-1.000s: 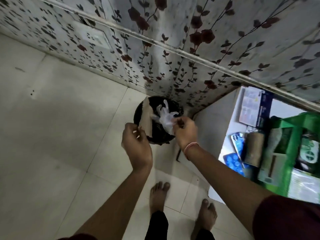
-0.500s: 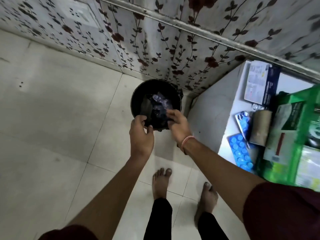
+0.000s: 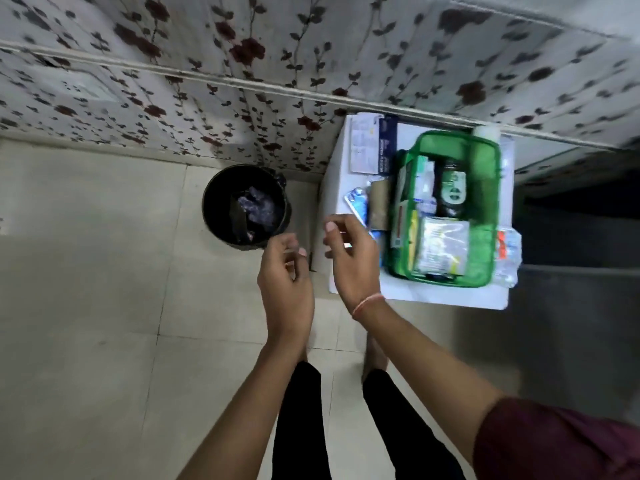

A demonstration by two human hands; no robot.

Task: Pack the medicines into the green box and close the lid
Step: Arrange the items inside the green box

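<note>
Floral wall behind white bench [image 3: 363, 292]; left hand [image 3: 284, 275], right hand [image 3: 349, 258] hovering, fingers loosely curled, empty. Blister strips [image 3: 356, 202] left of green box [image 3: 485, 202] looking light, slippery; pinching edges.

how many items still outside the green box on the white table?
4 visible: white-and-navy carton behind-left of the green box, blue blister strip and brown roll along its left side, clear packet on its right. The right hand may hide more.
</note>
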